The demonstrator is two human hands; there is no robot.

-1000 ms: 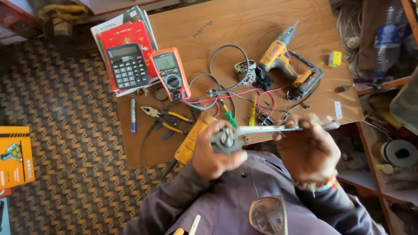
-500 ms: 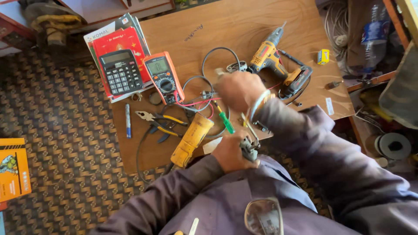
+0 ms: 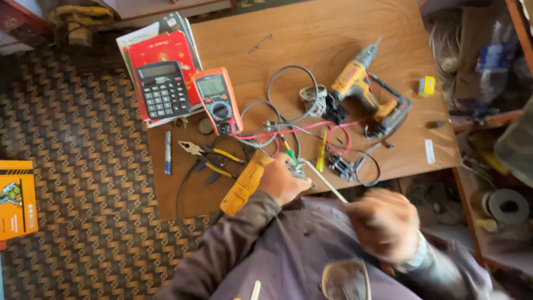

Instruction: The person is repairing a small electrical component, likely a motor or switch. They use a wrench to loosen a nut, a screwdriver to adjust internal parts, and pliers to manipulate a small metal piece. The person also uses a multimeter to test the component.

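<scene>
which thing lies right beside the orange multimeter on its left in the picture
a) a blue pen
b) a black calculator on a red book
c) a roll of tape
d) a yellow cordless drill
b: the black calculator rests on the red book, just left of the orange multimeter.

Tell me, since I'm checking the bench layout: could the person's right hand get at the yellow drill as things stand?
Probably yes. The right hand is blurred, near the table edge, seemingly holding nothing. The yellow drill lies beyond it, with only loose wires between, nothing tall blocking.
</scene>
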